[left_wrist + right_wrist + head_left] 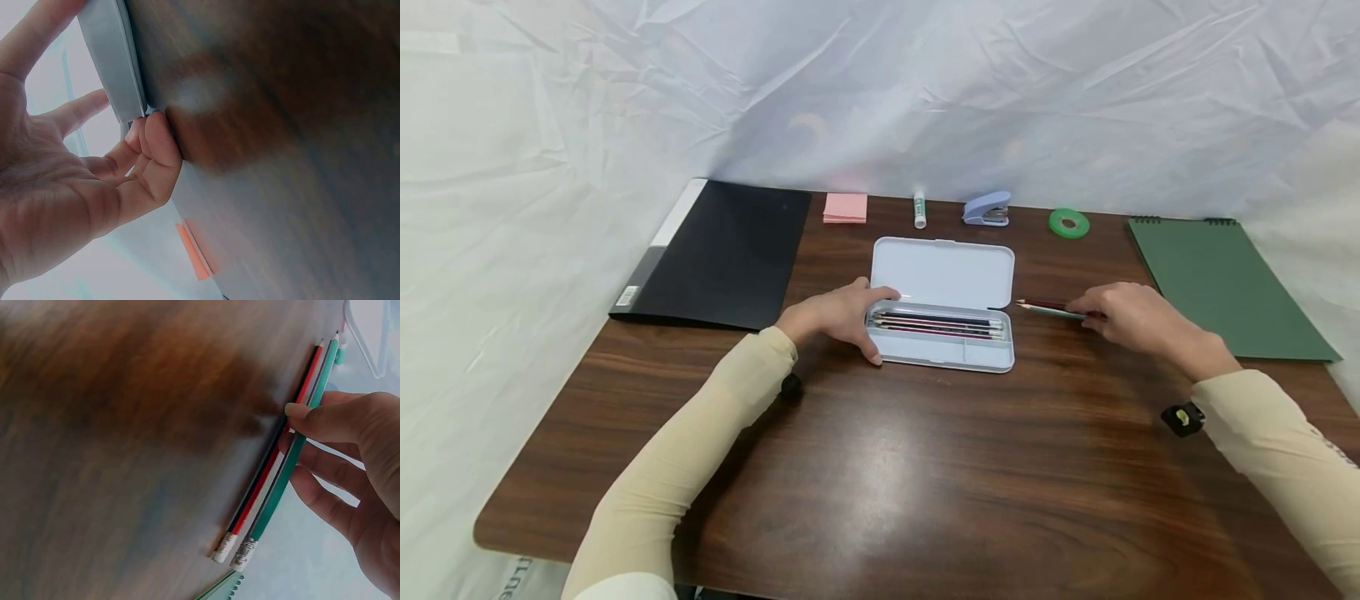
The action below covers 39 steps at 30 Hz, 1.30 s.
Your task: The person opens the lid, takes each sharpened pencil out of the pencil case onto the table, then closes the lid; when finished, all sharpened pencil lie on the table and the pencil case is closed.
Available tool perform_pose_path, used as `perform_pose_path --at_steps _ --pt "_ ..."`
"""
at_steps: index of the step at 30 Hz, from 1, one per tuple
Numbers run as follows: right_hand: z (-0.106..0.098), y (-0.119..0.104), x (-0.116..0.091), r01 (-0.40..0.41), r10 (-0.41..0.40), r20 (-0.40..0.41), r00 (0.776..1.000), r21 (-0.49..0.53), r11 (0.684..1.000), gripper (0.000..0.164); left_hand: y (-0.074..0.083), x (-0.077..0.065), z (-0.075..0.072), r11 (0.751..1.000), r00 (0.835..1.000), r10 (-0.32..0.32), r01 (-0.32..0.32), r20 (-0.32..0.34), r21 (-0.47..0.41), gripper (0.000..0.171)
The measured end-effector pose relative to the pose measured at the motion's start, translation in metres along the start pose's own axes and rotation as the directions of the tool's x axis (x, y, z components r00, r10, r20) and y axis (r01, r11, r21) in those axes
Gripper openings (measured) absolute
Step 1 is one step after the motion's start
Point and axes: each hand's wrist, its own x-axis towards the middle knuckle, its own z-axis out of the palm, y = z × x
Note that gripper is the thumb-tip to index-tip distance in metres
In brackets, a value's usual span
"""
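Note:
A white pencil case (pixel 951 363) lies open on the table, its lid (pixel 943 273) tipped back, several pencils (pixel 940 325) inside in the long compartment. My left hand (pixel 847 312) grips the case's left end, thumb at the front edge and a finger over the hinge side. In the left wrist view, curled fingers (pixel 164 147) meet the corner of the case (pixel 112 56). To the right of the case, my right hand (pixel 1123 317) pinches two pencils, a green pencil (pixel 272 500) and a red-and-black pencil (pixel 250 503), close over the table with tips pointing at the case.
Along the back edge are pink sticky notes (pixel 846 208), a glue stick (pixel 920 210), a lilac stapler (pixel 987 210) and a roll of green tape (pixel 1068 222). A black folder (pixel 730 250) lies left, a green spiral pad (pixel 1232 287) right. White sheeting (pixel 880 92) hangs behind the table.

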Motion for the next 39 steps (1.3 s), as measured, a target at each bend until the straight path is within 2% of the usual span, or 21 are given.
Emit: perform_pose_path --at_steps 14,34,39 --pt "0.008 0.003 -0.004 0.047 -0.054 -0.063 0.997 -0.097 0.994 0.026 0.0 0.0 0.0 1.0 1.0 -0.005 0.005 0.001 -0.018 0.104" --pt "0.014 0.008 0.004 0.061 -0.07 -0.151 0.986 -0.058 0.996 0.03 -0.002 0.003 -0.002 1.0 1.0 0.0 0.0 0.002 -0.03 0.104" --pt "0.014 0.01 0.005 0.051 -0.059 -0.151 0.987 -0.054 0.997 0.032 -0.002 0.002 -0.001 1.0 1.0 -0.001 0.001 0.006 -0.028 0.105"
